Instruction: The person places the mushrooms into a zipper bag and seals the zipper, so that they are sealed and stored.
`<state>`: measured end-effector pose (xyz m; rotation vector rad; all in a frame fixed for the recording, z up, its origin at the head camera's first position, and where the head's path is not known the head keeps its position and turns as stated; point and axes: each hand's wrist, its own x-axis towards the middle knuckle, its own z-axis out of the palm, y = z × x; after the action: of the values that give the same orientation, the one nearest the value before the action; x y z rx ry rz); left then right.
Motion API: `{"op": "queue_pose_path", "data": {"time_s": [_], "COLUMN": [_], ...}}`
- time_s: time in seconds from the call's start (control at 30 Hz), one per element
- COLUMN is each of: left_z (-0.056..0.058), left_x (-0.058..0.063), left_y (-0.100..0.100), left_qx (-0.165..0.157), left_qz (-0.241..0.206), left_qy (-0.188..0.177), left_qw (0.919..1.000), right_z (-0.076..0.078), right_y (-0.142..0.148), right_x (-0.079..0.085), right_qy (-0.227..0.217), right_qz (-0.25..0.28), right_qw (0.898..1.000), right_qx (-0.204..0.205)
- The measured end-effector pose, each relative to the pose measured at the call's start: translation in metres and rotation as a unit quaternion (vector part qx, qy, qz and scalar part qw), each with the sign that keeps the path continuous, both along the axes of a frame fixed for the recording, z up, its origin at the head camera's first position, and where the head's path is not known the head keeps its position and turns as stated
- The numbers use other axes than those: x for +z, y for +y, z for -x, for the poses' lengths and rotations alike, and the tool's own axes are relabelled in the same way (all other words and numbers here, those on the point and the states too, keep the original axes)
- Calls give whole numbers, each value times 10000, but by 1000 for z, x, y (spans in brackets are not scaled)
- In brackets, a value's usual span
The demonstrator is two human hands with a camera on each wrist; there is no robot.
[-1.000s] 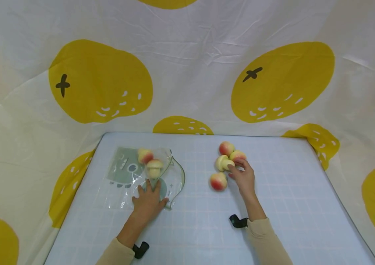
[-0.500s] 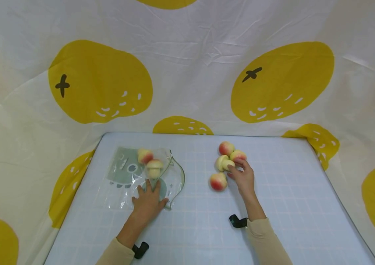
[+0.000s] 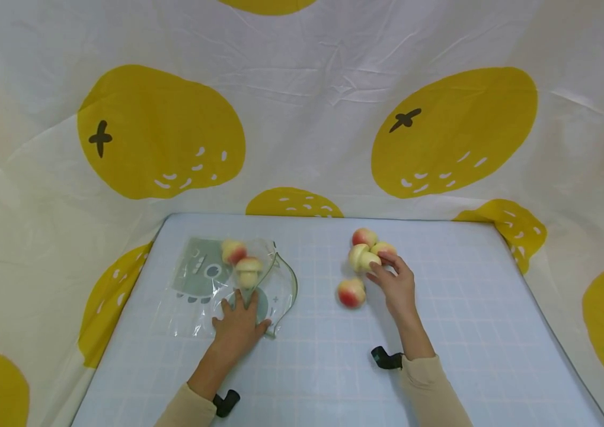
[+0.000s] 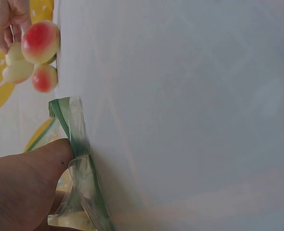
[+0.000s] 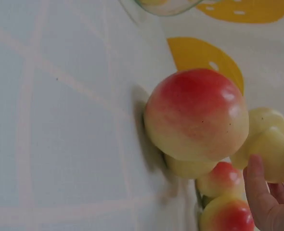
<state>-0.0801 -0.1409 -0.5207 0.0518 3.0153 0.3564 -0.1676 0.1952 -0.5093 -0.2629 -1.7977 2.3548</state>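
In the head view my left hand (image 3: 240, 329) lies with spread fingers on a clear plastic bag (image 3: 195, 281) that has a grey-green printed face and a green edge. Two toy mushrooms show inside it: one with its cap and stem in view (image 3: 249, 276), the other red-tipped (image 3: 234, 252). My right hand (image 3: 398, 287) pinches a pale yellow toy mushroom (image 3: 357, 257) by its stem between thumb and fingers. Seen from the right wrist, this held mushroom (image 5: 269, 151) appears raised above the others. Close around it are red-and-yellow toy mushrooms, one in front (image 3: 352, 294).
Two more toy mushrooms stand behind the held one, one at the back (image 3: 364, 237) and one partly hidden by fingers (image 3: 384, 249). A pale checked cloth covers the table (image 3: 312, 379). Behind it hangs a white curtain (image 3: 302, 118) with yellow fruit prints.
My right hand has shifted slightly right and toward me, and the pale yellow mushroom in it has tilted and moved a little. The left hand and bag stay put.
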Motion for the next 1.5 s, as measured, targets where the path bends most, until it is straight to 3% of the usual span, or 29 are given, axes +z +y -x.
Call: {"op": "queue_pose_path", "data": {"time_s": [0.27,0.83,1.23,1.5], "left_z": [-1,0,0,1], "left_x": [1,0,-1,-4], "left_y": [0,-1,-1,-1], "left_qx": [5,26,76,52], "left_qz": [-17,-65,-135,-128], "left_qy": [15,-16,-63,-19], "left_qw": [10000,10000,9999,9999], "right_z": [-5,-16,-28,-28], "right_y": [-11,-64,-106,-124], "right_x": [9,16,6,-4], "right_qy": [279,261,119,56], "right_qz": [119,-142,-391,-861], "right_qw": [9993,9928,9807,9752], "right_qx": [233,1161,1911,2037]}}
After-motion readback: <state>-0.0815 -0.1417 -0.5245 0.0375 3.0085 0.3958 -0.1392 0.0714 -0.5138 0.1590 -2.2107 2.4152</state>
